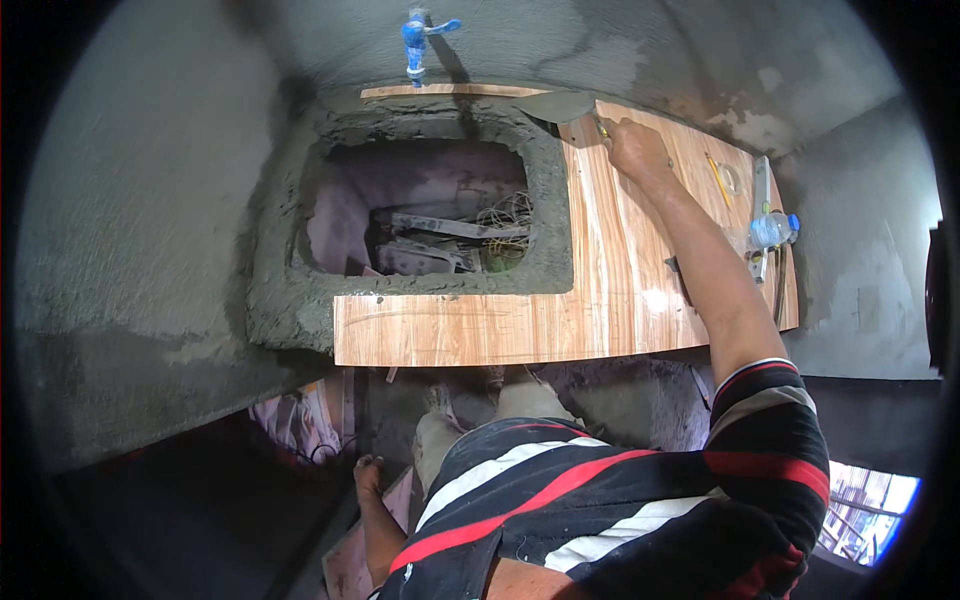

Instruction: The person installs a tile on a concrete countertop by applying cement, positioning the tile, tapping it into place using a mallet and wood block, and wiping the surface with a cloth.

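My right hand (638, 150) is closed round the handle of a trowel (556, 106). Its grey blade lies over the far edge of the wet mortar (549, 190), where that meets the wood-patterned slab (640, 230). The mortar forms a rough band round a rectangular opening (400, 170) in the counter. My left hand (369, 474) hangs low, below the counter's front edge, with its fingers curled; whether anything is in them I cannot make out. Beside that forearm is a pinkish board (350, 555).
A blue tap (414, 45) juts from the plastered back wall above the opening. On the slab's right lie a yellow pencil (718, 178), a tape roll (731, 178), a spirit level (762, 190) and a plastic bottle (772, 230). Wood scraps (440, 225) and tangled wire (510, 218) show inside the opening.
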{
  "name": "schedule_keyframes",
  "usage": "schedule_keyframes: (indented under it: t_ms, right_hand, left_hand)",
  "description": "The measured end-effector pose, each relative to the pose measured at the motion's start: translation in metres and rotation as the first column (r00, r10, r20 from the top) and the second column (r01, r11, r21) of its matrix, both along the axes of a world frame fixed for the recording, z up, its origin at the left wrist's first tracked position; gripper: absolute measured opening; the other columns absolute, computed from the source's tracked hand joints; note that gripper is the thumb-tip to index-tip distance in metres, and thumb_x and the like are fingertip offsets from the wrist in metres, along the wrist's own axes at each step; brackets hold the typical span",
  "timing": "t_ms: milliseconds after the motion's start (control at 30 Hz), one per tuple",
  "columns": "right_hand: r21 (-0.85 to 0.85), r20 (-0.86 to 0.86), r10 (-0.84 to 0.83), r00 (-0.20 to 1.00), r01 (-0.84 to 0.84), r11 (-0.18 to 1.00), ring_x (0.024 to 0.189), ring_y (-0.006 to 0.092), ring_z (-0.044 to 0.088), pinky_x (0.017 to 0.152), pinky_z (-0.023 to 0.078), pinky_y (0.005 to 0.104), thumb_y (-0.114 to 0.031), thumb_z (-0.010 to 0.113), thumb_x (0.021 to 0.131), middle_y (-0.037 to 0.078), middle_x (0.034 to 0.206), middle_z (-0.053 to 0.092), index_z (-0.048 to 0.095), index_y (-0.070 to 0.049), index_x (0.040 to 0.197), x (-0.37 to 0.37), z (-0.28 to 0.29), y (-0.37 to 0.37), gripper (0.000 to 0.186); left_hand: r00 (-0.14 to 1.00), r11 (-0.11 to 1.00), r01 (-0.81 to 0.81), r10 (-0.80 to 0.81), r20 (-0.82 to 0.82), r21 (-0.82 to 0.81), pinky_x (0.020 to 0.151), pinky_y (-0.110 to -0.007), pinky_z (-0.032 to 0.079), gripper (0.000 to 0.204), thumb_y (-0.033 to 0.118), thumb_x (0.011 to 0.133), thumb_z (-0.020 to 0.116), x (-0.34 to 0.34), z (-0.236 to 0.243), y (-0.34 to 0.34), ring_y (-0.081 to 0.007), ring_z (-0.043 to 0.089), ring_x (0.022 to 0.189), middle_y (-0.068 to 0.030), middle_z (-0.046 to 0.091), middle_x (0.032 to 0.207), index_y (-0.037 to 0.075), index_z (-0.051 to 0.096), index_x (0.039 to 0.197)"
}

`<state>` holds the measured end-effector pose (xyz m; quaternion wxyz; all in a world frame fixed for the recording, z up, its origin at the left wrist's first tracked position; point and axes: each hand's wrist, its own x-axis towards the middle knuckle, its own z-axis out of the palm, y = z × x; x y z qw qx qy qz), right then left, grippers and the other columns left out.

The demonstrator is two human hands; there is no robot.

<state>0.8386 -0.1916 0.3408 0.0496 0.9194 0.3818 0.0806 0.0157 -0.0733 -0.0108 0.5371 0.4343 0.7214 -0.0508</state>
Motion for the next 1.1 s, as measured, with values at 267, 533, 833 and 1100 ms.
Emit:
schedule_keyframes:
  t_ms: [267, 533, 833, 1100]
  right_hand:
    - [-0.015, 0.022, -0.047, 0.999, 0.047, 0.999, 0.099, 0.0372, 0.070, 0.085, 0.056, 0.0489, -0.020, 0.064, 0.094, 0.019, 0.107, 0.071, 0.069, -0.009, 0.124, 0.012, -0.001, -0.033, 0.032]
    - [-0.005, 0.024, -0.077, 0.997, 0.077, 0.997, 0.097, 0.0388, 0.070, 0.085, 0.055, 0.0495, -0.021, 0.062, 0.094, 0.020, 0.103, 0.072, 0.073, -0.007, 0.114, -0.001, 0.020, -0.043, 0.027]
    - [0.335, -0.738, -0.113, 0.665, 0.507, 0.794, 0.060, 0.0113, 0.058, 0.051, 0.050, 0.0334, -0.018, 0.063, 0.098, 0.005, 0.069, 0.063, 0.070, 0.000, 0.100, -0.049, 0.039, -0.046, 0.019]
    - [0.282, -0.933, 0.333, 0.138, 0.855, 0.436, 0.059, 0.0094, 0.057, 0.050, 0.048, 0.0297, -0.024, 0.058, 0.102, -0.001, 0.076, 0.063, 0.063, -0.009, 0.098, -0.117, 0.003, 0.004, 0.016]
  left_hand:
    - [0.990, 0.988, 0.142, -0.143, 0.009, 0.067, 0.091, -0.035, 0.049, 0.044, 0.015, 0.083, 0.075, 0.021, 0.006, 0.018, -0.0217, 0.063, 0.102, -0.0100, 0.070, 0.111, -0.003, 0.068, 0.122]
    - [0.994, 0.995, 0.076, -0.081, 0.075, 0.061, 0.089, -0.035, 0.050, 0.046, 0.017, 0.083, 0.077, 0.003, -0.029, 0.031, -0.0232, 0.065, 0.100, -0.0118, 0.072, 0.110, -0.003, 0.068, 0.123]
    - [0.975, 0.985, 0.158, -0.167, 0.145, 0.067, 0.071, -0.036, 0.052, 0.036, 0.015, 0.084, 0.076, 0.020, -0.014, 0.051, -0.0210, 0.066, 0.078, -0.0111, 0.070, 0.097, -0.001, 0.069, 0.115]
    - [0.964, 0.977, 0.213, -0.215, 0.155, 0.028, 0.061, -0.035, 0.048, 0.022, 0.013, 0.083, 0.075, 0.025, 0.002, 0.066, -0.0181, 0.060, 0.068, -0.0056, 0.063, 0.082, 0.005, 0.065, 0.101]
